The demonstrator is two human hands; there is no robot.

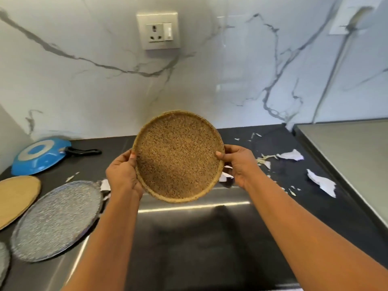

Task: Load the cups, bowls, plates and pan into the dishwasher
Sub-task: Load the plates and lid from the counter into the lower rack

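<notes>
A brown speckled plate (178,157) is held up, tilted toward me, over the steel sink (189,238). My left hand (122,175) grips its left rim and my right hand (237,163) grips its right rim, thumbs on the face. On the dark counter at the left lie a grey-blue speckled plate (57,219), a tan plate (15,198) and, upside down, a blue pan (39,155) with a black handle. The edge of another grey plate (3,263) shows at the far left.
Torn white paper scraps (321,182) litter the dark counter (283,175) on the right. A grey appliance top (346,152) stands at the far right. A marble wall with a socket (159,30) rises behind.
</notes>
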